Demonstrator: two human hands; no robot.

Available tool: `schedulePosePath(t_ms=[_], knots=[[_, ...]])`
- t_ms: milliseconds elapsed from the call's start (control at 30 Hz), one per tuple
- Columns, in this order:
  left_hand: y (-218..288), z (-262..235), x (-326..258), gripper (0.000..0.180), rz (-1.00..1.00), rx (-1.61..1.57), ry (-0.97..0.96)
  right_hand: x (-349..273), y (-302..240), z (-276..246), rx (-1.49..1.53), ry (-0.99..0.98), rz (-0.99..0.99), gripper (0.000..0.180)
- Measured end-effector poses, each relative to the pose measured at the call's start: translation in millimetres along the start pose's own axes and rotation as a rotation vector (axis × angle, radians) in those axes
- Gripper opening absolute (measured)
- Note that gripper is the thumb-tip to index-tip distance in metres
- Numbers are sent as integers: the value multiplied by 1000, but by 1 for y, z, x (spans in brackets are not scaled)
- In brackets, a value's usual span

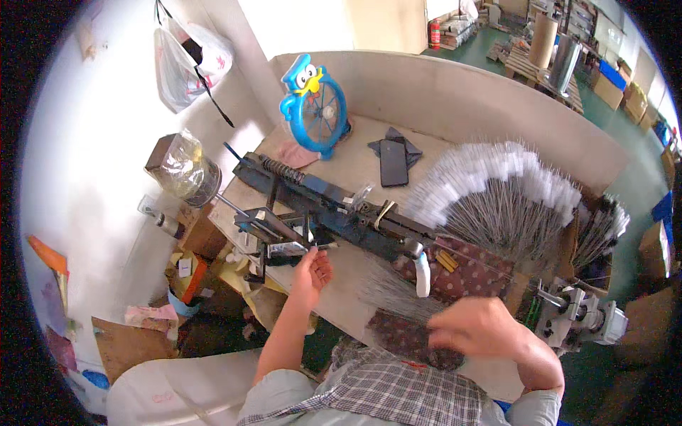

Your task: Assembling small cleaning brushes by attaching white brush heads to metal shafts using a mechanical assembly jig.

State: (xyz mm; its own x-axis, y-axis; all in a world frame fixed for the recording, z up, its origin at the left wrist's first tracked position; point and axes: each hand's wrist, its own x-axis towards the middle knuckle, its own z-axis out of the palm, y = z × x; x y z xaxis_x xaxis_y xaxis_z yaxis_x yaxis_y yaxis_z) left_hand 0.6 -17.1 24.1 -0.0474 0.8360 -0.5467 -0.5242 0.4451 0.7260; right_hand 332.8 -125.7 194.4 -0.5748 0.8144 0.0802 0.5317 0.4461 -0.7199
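The thin wire rods [398, 292] lay in a loose grey bundle on the bench, at about five o'clock from the long black machine [334, 209] and just above the person's lap. They looked light, stiff and springy, and slippery in a bunch; a pinch near one end, a single rod at a time, would likely serve best, since the tips could prick. The right hand [483, 328] hovered over the near end of that bundle, blurred, fingers curled downward; whether it gripped a rod could not be told. The left hand [312, 271] was up at the machine's clamp [273, 231], fingertips pinched together at its jaw, seemingly on something very thin, though the thing itself was too small to make out.

At two o'clock from the rods a big fan of white-tipped rods [501, 192] spread across the bench. A dark phone [393, 162] lay at twelve o'clock, a blue bird-shaped fan [314, 103] beyond it. The bench [355, 163] was pale, worn board, set into a corner of white wall [92, 142] with a plastic bag [188, 60] hanging. Further off, a green workshop floor [604, 121] with pallets.
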Motion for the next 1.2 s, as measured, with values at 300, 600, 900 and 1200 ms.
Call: schedulePosePath(t_ms=[300, 600, 900, 1200], knots=[[-6, 0, 19, 18, 24, -215, 63, 43, 118, 74, -444, 324, 576, 28], [-23, 11, 21, 4, 258, -163, 267, 19, 117, 53, -277, 180, 533, 25], [-85, 150, -86, 14, 36, 262, -450, -30, 81, -20, -101, 579, 232, 19], [-125, 210, -80, 14, 160, 331, -579, -57, 98, -19, 79, 573, 412, 20]])
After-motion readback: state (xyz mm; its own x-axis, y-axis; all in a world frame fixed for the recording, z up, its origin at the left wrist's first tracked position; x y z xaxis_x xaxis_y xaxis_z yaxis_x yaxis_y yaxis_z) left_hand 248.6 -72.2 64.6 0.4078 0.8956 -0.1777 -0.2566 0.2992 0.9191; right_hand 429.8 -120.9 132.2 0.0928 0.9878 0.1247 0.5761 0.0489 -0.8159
